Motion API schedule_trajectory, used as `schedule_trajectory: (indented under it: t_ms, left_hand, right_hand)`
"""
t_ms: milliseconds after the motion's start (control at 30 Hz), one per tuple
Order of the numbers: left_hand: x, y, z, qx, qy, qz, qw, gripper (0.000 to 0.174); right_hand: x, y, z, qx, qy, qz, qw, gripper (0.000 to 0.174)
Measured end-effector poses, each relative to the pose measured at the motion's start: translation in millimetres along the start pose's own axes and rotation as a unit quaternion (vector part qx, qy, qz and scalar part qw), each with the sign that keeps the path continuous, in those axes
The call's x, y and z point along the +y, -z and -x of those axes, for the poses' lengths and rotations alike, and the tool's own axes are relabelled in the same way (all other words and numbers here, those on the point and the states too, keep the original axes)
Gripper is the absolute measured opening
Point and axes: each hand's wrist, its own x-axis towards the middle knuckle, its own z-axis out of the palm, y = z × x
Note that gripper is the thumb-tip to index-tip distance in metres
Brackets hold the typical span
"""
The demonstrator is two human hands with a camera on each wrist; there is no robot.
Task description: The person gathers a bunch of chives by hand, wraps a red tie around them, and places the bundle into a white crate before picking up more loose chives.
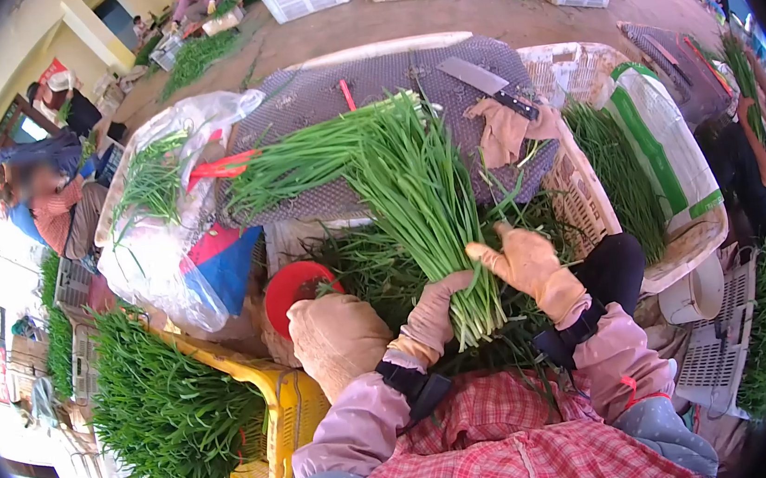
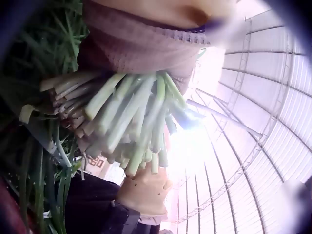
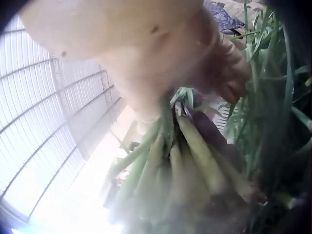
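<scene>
My gloved left hand grips a thick bunch of garlic chives just above the pale cut ends. In the left wrist view the stalk ends fan out below the glove. My gloved right hand is at the right side of the bunch, thumb and finger spread apart, one tip against the stalks. Seen from the right wrist, its fingertips stand apart above the stalk ends. More chives lie across the patterned mat, where the leaf tops of the held bunch also rest.
A cleaver and a brown cloth lie on the mat's right part. Plastic bags hang at left, above a yellow crate of greens. A red container is near my left knee. A white crate stands at right.
</scene>
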Motion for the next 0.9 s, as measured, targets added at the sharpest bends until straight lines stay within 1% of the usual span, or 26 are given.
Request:
schedule_trajectory:
  t_ms: [33, 67, 100, 167, 200, 233, 267, 300, 333, 400, 433, 500, 533, 600, 733, 800, 833, 900]
  left_hand:
    - [-1, 0, -2, 0.018, -0.011, -0.025, 0.999, 0.034]
    - [-4, 3, -6, 0.022, -0.022, -0.026, 0.999, 0.037]
    - [-6, 3, -7, 0.027, -0.021, -0.02, 0.999, 0.037]
    - [-6, 2, -9, 0.025, -0.009, -0.034, 0.999, 0.039]
    - [-6, 0, -10, 0.033, -0.008, -0.024, 0.999, 0.038]
    - [-8, 0, -11, 0.033, -0.007, -0.024, 0.999, 0.038]
    - [-10, 2, -13, 0.032, -0.017, -0.03, 0.999, 0.037]
    - [-13, 5, -15, 0.03, -0.027, -0.036, 0.999, 0.037]
    - [-16, 9, -19, 0.048, -0.032, -0.042, 0.997, 0.034]
    - [-13, 4, -14, 0.064, -0.029, -0.045, 0.996, 0.033]
    - [-12, 1, -11, 0.08, -0.027, -0.048, 0.995, 0.031]
    - [-10, -5, -8, 0.078, -0.032, -0.051, 0.995, 0.029]
    - [-10, -7, -8, 0.078, -0.038, -0.054, 0.995, 0.027]
    - [-12, -5, -11, 0.085, -0.044, -0.056, 0.994, 0.028]
    - [-15, -5, -14, 0.092, -0.056, -0.052, 0.993, 0.027]
    - [-18, 0, -18, 0.094, -0.052, -0.051, 0.993, 0.027]
    - [-19, 2, -19, 0.097, -0.046, -0.05, 0.993, 0.027]
    - [-21, 2, -19, 0.102, -0.049, -0.053, 0.992, 0.027]
  right_hand:
    - [-1, 8, -3, 0.023, -0.037, 0.041, 0.998, 0.084]
    - [-11, 23, -6, 0.059, -0.047, 0.06, 0.995, 0.074]
    - [-12, 21, -10, 0.152, 0.01, 0.009, 0.988, 0.05]
    - [-31, 27, -21, 0.144, 0.143, -0.085, 0.976, 0.029]
    - [-43, 20, -24, 0.137, 0.192, -0.145, 0.961, 0.019]
    - [-45, 2, -35, 0.16, 0.27, -0.19, 0.93, 0.016]
    - [-41, -19, -48, 0.13, 0.263, -0.164, 0.942, 0.014]
    - [-43, -28, -56, 0.1, 0.257, -0.137, 0.951, 0.013]
    - [-42, -32, -60, 0.101, 0.256, -0.136, 0.952, 0.013]
    - [-49, -32, -65, 0.05, 0.152, -0.059, 0.985, 0.013]
    - [-52, -30, -64, 0.05, 0.153, -0.058, 0.985, 0.013]
    - [-60, -16, -59, 0.017, 0.105, -0.007, 0.994, 0.02]
    - [-63, -12, -57, 0.018, 0.104, -0.006, 0.994, 0.02]
    - [-66, -6, -56, 0.011, 0.075, 0.031, 0.997, 0.024]
    - [-59, -15, -70, 0.019, 0.093, 0.036, 0.995, 0.025]
    - [-50, -21, -81, 0.041, 0.088, -0.054, 0.994, 0.022]
    - [-45, -23, -85, 0.04, 0.088, -0.054, 0.994, 0.022]
    - [-41, -18, -88, 0.01, 0.099, -0.073, 0.992, 0.026]
